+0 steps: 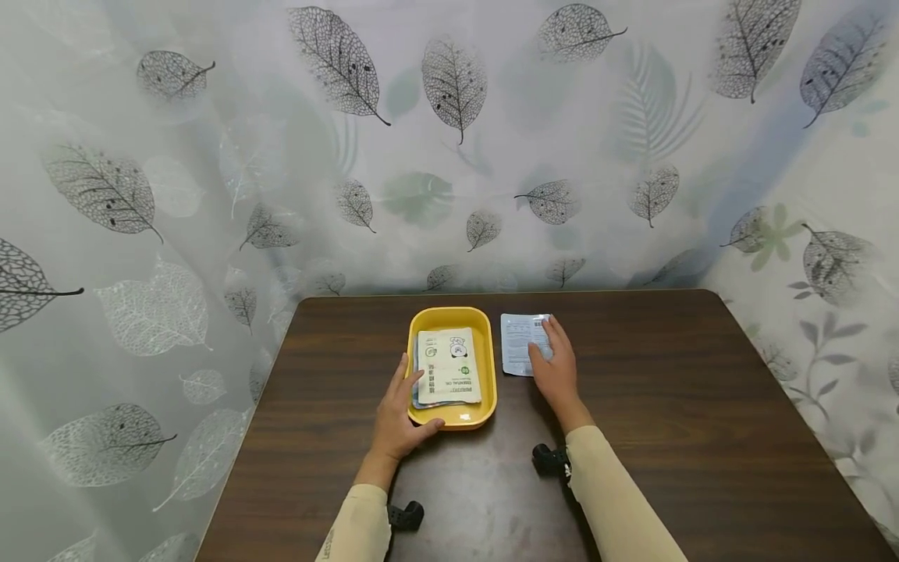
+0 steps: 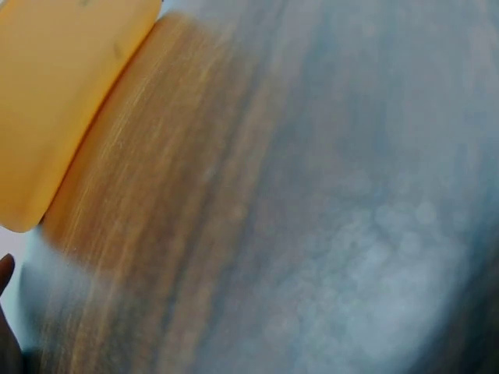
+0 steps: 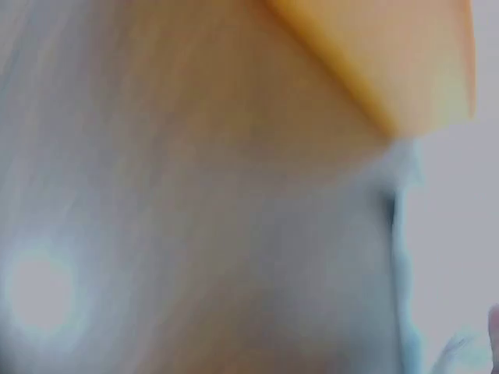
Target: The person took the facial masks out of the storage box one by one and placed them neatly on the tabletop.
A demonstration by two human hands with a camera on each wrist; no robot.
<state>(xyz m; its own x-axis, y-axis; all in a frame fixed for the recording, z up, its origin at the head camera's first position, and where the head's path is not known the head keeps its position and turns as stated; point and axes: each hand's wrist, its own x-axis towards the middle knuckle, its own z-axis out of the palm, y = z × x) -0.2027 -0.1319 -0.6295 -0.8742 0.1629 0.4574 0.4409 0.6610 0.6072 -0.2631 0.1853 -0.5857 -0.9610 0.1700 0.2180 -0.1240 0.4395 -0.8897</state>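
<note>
A yellow plastic tray (image 1: 488, 367) stands on the table, with several flat packets in it. The top cream packet (image 1: 445, 367) bears a cartoon animal and printing; bluish edges show beneath. My left hand (image 1: 396, 417) touches the tray's left side with spread fingers, one reaching over the rim, and its thumb lies along the near edge. Right of the tray, a light blue printed packet (image 1: 518, 343) lies flat. My right hand (image 1: 559, 375) rests on its right part, thumb over the face and fingers along the edge. In the right wrist view a pale, overexposed sheet (image 3: 448, 241) shows.
The dark wooden table (image 1: 660, 406) ends at a leaf-patterned curtain (image 1: 449, 195) behind and at both sides. Black wrist cameras (image 1: 406, 516) sit below each hand. Both wrist views are blurred, each with the yellow tray's side in it.
</note>
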